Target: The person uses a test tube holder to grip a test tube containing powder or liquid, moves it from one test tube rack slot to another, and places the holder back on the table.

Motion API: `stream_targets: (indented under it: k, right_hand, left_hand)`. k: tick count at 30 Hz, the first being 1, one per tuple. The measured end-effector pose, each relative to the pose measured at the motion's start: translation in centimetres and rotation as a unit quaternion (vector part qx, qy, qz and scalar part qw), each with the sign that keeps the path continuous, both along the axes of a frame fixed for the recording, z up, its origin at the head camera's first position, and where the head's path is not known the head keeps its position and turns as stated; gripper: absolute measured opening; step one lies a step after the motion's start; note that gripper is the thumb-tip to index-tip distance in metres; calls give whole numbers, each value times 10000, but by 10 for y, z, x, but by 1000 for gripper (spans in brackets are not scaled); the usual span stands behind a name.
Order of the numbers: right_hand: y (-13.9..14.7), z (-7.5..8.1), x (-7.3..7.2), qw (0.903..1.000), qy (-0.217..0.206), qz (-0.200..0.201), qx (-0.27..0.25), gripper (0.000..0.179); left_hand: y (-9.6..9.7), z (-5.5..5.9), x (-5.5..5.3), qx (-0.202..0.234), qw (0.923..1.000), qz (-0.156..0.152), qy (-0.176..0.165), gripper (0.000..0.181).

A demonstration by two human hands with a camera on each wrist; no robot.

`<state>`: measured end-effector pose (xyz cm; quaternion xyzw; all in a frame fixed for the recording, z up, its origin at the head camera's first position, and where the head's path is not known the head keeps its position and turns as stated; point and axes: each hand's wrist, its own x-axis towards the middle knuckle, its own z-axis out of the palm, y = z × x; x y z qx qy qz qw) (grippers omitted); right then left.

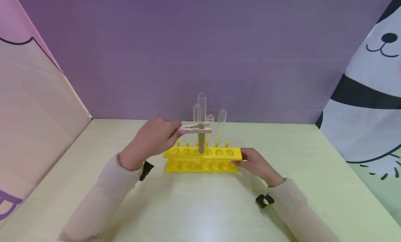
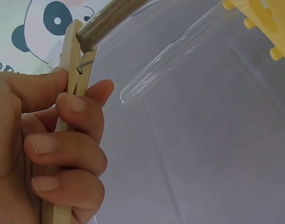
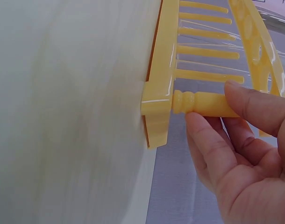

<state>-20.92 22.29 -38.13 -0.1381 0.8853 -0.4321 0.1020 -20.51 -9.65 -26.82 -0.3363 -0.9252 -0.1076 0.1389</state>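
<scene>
My left hand [image 1: 156, 136] grips a wooden test tube clamp [image 1: 195, 128], its fingers curled round the handles in the left wrist view. The clamp's jaws hold an upright glass test tube [image 1: 202, 110], with brown material [image 2: 110, 18] filling its lower part. In the head view, the tube's rounded bottom overlaps the top board of a yellow test tube rack [image 1: 188, 156], right by one of its holes. At the rack's right end, my right hand [image 1: 255, 163] pinches the turned end post [image 3: 203, 103] between thumb and fingers. The rack's base stands on the table.
Several transparent test tubes [image 1: 222, 120] stand upside down on the yellow pegs [image 1: 227, 144] along the rack's back. The pale table [image 1: 200, 203] meets a purple backdrop [image 1: 200, 61] behind the rack. A panda print [image 1: 360, 130] covers the right-hand panel.
</scene>
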Motion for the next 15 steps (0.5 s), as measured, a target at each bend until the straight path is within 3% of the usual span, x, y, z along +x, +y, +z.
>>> stream_targets:
  k: [15]
  right_hand:
    - [1,-2,-1,10000,-37,-34,-10,31]
  left_hand:
    - [4,-3,-5,167,9996,-195,73,25]
